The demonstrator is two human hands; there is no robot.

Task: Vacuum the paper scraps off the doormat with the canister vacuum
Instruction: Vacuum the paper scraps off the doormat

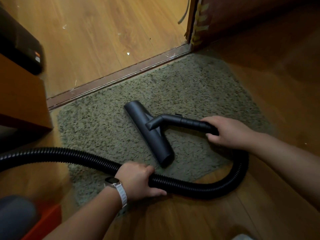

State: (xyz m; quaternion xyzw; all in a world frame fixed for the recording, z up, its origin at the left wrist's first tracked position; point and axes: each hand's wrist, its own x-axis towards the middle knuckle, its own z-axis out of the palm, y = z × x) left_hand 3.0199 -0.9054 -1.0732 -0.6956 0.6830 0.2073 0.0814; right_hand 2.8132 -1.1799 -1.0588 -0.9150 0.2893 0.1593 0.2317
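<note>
Head view: the green shag doormat [190, 87] lies on the wooden floor, its far edge tight against the threshold strip [112, 82].
Nozzle: the black floor nozzle [149, 132] sits flat on the pile near the mat's middle, its long bar running from the far side to the near edge. Lying flat probably keeps its mouth sealed to the pile.
Right hand: the right hand [228, 130] is wrapped round the rigid tube [190, 121] where the hose joins it, over the mat's right side. A grip this close to the nozzle gives the most steering.
Left hand: the left hand [138, 179], with a watch [113, 181] on the wrist, clasps the ribbed hose [207, 187] at the mat's near edge, likely to keep slack from tugging the nozzle.
Hose path: it comes in from the left, passes through the left hand, and loops past the mat's near right corner up to the right hand.
Paper scraps: none plainly shows on the pile. A few white bits [128, 53] lie on the floor beyond the threshold.
Canister: the blurred grey and orange shape [17, 215] at near left may be it; I cannot tell.
Stage: the mat looks nearly done.
</note>
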